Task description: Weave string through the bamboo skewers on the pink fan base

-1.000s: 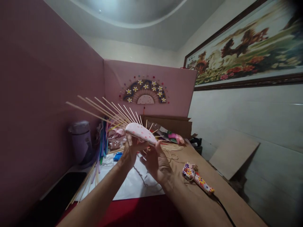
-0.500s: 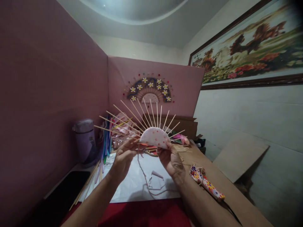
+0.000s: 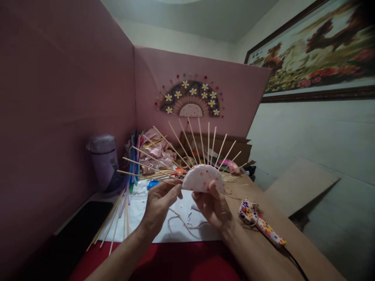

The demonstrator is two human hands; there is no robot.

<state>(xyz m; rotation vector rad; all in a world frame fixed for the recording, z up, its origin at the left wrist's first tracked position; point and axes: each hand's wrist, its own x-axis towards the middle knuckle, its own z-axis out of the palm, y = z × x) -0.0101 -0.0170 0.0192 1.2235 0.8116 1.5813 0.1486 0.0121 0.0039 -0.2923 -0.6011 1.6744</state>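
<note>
Head view puts the fan frame (image 3: 202,177), a pink dotted half-disc with thin wooden sticks (image 3: 187,142) fanning out of its curved edge, upright in the air above the white sheet (image 3: 134,214), between our two hands. Our right hand (image 3: 213,205) is clamped on the straight lower edge, thumb on the near face. Our left hand (image 3: 159,203) has its fingertips closed at the left corner, about where the lowest stick enters. We judge it very light but delicate: the sticks are stiff yet thin, likely to snap or work loose if pulled sideways, and the disc looks like soft padded material that gives under pressure. The safest hold is the disc itself, low along the flat edge, not the sticks. As for containers, a purple lidded jar (image 3: 101,162) stands by the pink partition (image 3: 73,97) at left, shut, so we cannot tell what it holds. An open cardboard box (image 3: 234,146) sits behind the frame, its inside hidden from us. A flower-patterned glue gun (image 3: 258,222) lies on the brown board (image 3: 293,234), apart from both hands.
</note>
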